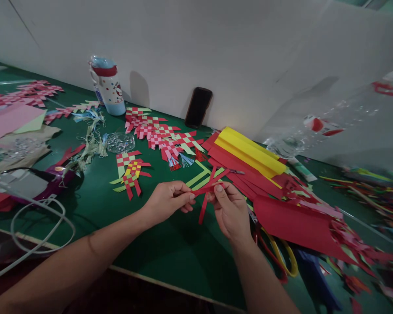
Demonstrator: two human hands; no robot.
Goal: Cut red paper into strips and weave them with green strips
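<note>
Between my two hands a red paper strip (pixel 203 189) is stretched over the green table. My left hand (pixel 172 198) pinches its left end with thumb and fingers. At the other end my right hand (pixel 229 205) grips the strip, and a further red strip (pixel 202 211) hangs down beside those fingers. Light green strips (pixel 198 176) lie just behind the hands. To the left lie a few woven paper fish (pixel 131 172) in red, green and yellow. How the held strips join is partly hidden by my fingers.
More woven fish (pixel 160 131) lie farther back, near a cup-shaped bottle (pixel 109 87) and a phone (pixel 199 107) leaning on the wall. Folded yellow paper (pixel 249 150), red sheets (pixel 298 222), scissors (pixel 290 259) and a big plastic bottle (pixel 330 120) are at right. A glue gun (pixel 57 179) sits left.
</note>
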